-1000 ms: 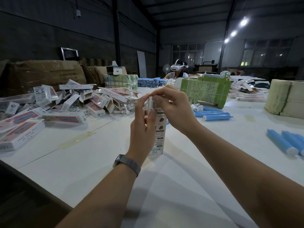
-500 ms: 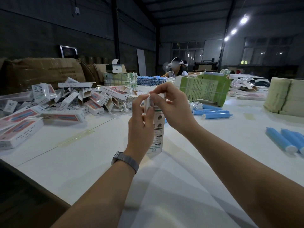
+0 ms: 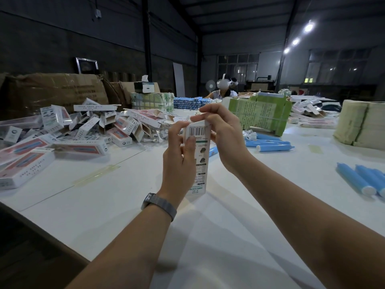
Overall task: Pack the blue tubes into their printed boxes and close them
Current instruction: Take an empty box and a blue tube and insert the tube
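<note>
Your white table keeps finished boxes along its left edge, blue tubes at its right edge. Your left hand grips the upright printed box steady mid-table while your right hand pinches its top flap to close it.

Both forearms reach forward, meeting mid-view. Left hand upright, back toward camera, thumb pressed flat on front of printed box, fingers wrapped behind it, band on wrist. Right hand arched over box top, fingers curled, apparently pinching top flap; fingertips partly hidden.
</note>
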Demonstrator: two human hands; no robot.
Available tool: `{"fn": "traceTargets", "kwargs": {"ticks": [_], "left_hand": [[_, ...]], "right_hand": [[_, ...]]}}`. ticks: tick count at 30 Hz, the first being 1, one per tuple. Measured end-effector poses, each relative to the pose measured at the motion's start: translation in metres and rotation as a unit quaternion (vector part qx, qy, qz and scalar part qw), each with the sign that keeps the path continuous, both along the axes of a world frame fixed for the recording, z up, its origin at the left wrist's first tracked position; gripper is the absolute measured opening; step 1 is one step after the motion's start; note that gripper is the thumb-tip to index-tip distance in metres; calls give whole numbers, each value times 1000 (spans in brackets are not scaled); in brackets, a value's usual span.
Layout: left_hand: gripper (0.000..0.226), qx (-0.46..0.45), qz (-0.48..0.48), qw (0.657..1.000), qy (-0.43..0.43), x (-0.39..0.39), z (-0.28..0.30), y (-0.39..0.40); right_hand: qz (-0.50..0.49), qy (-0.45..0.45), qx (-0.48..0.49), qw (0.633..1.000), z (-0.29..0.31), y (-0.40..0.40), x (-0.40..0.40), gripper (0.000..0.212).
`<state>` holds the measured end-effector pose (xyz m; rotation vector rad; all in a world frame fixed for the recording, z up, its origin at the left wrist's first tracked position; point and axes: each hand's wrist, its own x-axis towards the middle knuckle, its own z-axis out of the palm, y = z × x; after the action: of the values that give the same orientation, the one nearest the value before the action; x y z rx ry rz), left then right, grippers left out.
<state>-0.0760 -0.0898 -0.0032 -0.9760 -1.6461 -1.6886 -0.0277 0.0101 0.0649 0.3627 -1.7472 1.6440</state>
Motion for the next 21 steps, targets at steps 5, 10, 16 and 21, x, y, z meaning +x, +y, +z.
{"fn": "traceTargets", "kwargs": {"ticks": [5,10,16,21], "left_hand": [[24,5,-2,1000,-1,4,1,-1],[24,3,0,1000,-5,7,2,-2],[34,-9,-1,1000,-9,6,1,-3],[41,-28,-9,999,-14,8,2,-1]], "right_hand": [[1,-24,-24,999,0,-3,-2,27],[11,-40,-38,998,-1,-5,-3,30],[-4,-26,-4,1000,-12,-4,-3,23],[-4,-2,57,998,-9,12,1,21]]}}
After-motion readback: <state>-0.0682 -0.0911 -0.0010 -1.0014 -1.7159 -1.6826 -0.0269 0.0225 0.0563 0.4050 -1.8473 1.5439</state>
